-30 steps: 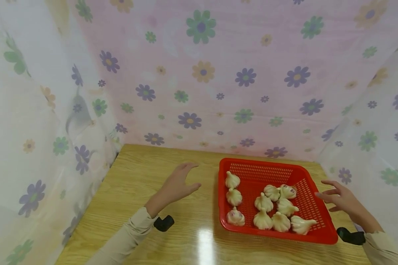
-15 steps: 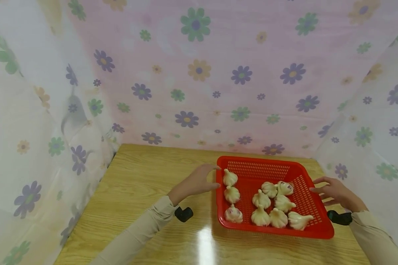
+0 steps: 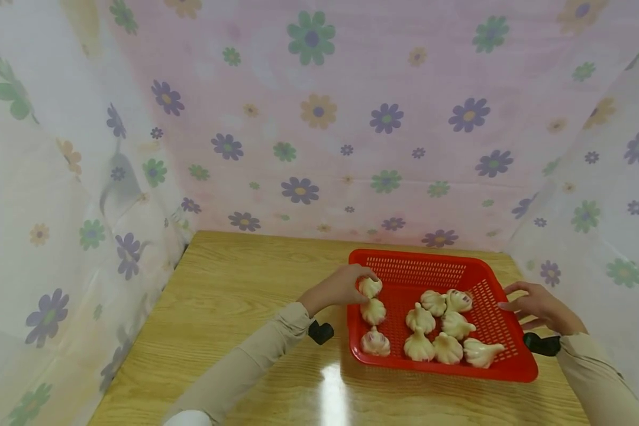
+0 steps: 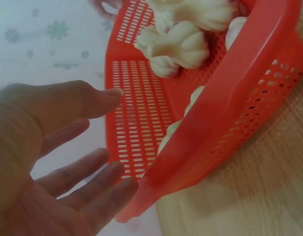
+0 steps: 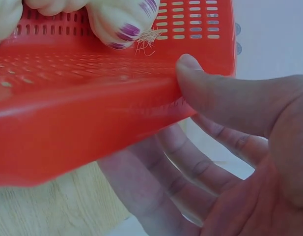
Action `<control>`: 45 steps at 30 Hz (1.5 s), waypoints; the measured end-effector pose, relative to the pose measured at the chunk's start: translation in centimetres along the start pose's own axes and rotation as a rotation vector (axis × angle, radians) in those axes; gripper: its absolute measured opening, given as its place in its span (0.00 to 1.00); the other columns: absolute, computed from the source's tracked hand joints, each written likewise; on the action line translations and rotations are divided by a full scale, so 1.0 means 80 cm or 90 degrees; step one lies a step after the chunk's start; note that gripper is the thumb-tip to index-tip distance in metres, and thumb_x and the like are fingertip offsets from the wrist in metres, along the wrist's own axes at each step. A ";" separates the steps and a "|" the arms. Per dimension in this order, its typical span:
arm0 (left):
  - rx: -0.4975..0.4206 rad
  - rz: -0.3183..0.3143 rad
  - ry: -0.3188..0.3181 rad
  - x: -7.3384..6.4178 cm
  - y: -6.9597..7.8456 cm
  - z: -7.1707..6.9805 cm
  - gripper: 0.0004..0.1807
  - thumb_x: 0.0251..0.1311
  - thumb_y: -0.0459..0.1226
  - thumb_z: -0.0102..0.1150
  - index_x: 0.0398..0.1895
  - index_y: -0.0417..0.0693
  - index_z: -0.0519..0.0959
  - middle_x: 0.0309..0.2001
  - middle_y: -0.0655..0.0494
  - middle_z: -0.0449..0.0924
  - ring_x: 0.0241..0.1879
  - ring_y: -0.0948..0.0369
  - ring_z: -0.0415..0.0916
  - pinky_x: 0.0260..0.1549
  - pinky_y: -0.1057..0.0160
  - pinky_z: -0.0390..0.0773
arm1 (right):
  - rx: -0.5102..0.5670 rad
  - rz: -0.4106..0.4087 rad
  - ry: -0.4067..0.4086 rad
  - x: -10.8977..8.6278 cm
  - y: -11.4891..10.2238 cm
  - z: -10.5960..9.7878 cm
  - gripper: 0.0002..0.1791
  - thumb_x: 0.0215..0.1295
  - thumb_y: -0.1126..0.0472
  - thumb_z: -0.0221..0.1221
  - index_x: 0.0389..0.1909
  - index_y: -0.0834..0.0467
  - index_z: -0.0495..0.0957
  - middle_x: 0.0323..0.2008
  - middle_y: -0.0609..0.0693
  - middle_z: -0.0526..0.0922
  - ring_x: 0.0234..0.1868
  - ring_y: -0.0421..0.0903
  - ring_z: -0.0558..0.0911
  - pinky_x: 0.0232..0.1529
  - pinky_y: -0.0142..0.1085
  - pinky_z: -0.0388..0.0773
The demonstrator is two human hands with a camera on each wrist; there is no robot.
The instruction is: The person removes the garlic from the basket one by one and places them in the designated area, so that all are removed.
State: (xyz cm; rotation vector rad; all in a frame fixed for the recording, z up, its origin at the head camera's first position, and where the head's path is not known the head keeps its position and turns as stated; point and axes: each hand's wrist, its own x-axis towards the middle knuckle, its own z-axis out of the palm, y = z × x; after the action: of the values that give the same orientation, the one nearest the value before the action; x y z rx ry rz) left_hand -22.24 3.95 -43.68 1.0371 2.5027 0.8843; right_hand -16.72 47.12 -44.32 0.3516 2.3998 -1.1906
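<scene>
A red plastic basket [image 3: 415, 255] with slotted walls stands on the right half of the wooden table. Several garlic bulbs [image 3: 419, 319] lie in its right part, and three more line its left wall. Over the left rim reaches my left hand [image 3: 336, 290], thumb and fingers spread beside the farthest left garlic bulb [image 3: 371, 288]. In the left wrist view that hand [image 4: 68, 147] has a gap between thumb and fingers and nothing in it. My right hand [image 5: 230, 137] holds the basket's right rim, thumb on top and fingers below the edge.
The wooden table [image 3: 245, 266] extends to the left of the basket. Flower-printed curtains [image 3: 266, 177] hang behind it and on both sides. A dark wrist device [image 3: 320, 332] sits by the left sleeve, and another wrist device [image 3: 541, 344] by the right.
My left hand has moved right, from above the table to over the basket's left rim. My right hand has come in to the basket's right rim. The garlic bulbs stay in place.
</scene>
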 end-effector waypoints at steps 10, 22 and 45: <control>-0.002 0.003 -0.040 0.036 -0.003 0.016 0.20 0.51 0.36 0.70 0.50 0.50 0.80 0.51 0.54 0.78 0.53 0.56 0.73 0.42 0.70 0.74 | 0.007 0.011 -0.007 -0.001 -0.001 0.000 0.34 0.63 0.56 0.61 0.56 0.72 0.55 0.34 0.55 0.82 0.33 0.57 0.84 0.33 0.49 0.81; 0.018 -0.055 -0.149 0.063 0.007 0.046 0.24 0.49 0.34 0.71 0.52 0.49 0.79 0.54 0.52 0.76 0.50 0.57 0.73 0.39 0.69 0.75 | 0.017 0.006 -0.007 -0.004 0.002 0.001 0.36 0.64 0.58 0.60 0.61 0.70 0.51 0.35 0.55 0.82 0.33 0.57 0.84 0.33 0.50 0.81; 0.207 -0.139 -0.165 0.061 0.019 0.075 0.06 0.47 0.34 0.67 0.30 0.51 0.80 0.29 0.61 0.73 0.26 0.63 0.66 0.18 0.67 0.68 | 0.002 0.004 0.009 -0.002 -0.002 0.004 0.33 0.63 0.58 0.60 0.59 0.72 0.55 0.34 0.54 0.82 0.32 0.55 0.83 0.32 0.48 0.82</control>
State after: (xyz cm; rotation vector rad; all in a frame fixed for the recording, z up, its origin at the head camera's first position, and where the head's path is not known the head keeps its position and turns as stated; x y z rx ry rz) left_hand -21.97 10.89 -47.50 0.8795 2.5185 0.2663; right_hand -16.57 46.75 -44.34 0.3693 2.4069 -1.1939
